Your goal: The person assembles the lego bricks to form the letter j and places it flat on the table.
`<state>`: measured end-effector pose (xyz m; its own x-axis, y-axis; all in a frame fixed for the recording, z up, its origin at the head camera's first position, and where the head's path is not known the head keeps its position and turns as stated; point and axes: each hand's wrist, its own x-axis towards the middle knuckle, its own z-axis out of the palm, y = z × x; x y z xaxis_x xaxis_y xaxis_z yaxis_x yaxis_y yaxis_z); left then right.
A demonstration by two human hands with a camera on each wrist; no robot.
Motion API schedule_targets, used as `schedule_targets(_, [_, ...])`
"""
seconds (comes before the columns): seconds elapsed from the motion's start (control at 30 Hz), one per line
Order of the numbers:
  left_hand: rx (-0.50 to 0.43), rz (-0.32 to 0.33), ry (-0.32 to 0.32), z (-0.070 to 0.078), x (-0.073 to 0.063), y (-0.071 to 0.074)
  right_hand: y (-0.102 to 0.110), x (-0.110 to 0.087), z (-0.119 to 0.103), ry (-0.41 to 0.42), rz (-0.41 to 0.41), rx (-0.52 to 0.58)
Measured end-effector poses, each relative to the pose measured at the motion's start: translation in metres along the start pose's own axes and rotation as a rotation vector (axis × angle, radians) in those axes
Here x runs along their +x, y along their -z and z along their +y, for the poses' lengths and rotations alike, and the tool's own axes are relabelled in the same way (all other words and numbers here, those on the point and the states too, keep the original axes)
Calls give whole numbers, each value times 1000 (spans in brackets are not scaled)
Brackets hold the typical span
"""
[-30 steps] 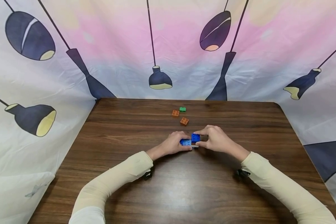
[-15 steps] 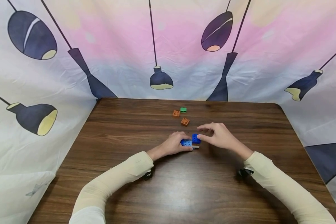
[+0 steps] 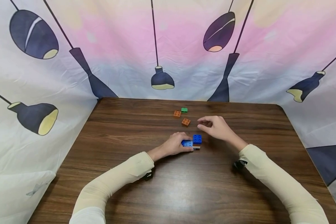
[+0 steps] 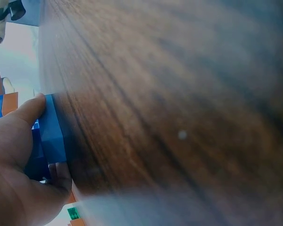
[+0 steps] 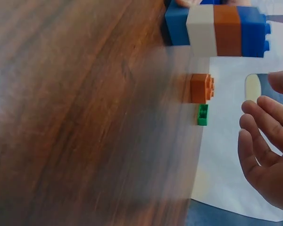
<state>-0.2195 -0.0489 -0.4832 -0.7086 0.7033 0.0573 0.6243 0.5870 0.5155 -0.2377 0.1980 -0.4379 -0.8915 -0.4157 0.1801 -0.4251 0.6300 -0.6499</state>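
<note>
My left hand (image 3: 175, 143) grips a built stack of toy building bricks, its thumb and fingers around the light blue part (image 3: 188, 143). From the right wrist view the stack's right end shows layers: a blue base brick (image 5: 177, 24), a white brick (image 5: 201, 32), an orange brick (image 5: 227, 32) and a dark blue brick (image 5: 251, 32) on top with bare studs. In the left wrist view, the thumb lies along the blue base (image 4: 53, 134). Above and right of the stack, my right hand (image 3: 217, 128) hangs in the air, fingers loosely bent and holding nothing.
Beyond the stack lie a loose orange brick (image 3: 186, 122), a second orange brick (image 3: 177, 113) and a green brick (image 3: 184, 110). All stand on a dark wooden table (image 3: 128, 130). A fabric backdrop (image 3: 123, 62) with printed lamps hangs behind the table's far edge.
My right hand has let go of the dark blue brick, which stays on the stack, and has moved up and away toward the loose bricks. My left hand keeps its grip.
</note>
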Motion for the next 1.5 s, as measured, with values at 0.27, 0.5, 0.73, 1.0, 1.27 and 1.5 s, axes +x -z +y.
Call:
schedule_targets(0.27, [-2,-1,0,1,0,1,-10,19,10,-38,-12,1])
schedule_targets(0.5, [0,-8,12,1,0,1,-22,33,12,-60,-37,-17])
schedule_targets(0.73, [13,-17,12,1,0,1,-32,45,17,-93,-42,-65])
schedule_targets(1.0, [11,-18,19,2,0,2,-38,54,18,-116,-61,-71])
schedule_targets(1.27, [2,-22,22,2,0,1,-44,60,16,-125,-73,-82])
schedule_targets(1.5, [-2,-15,10,0,-1,1,-48,64,16,-105,-84,-136])
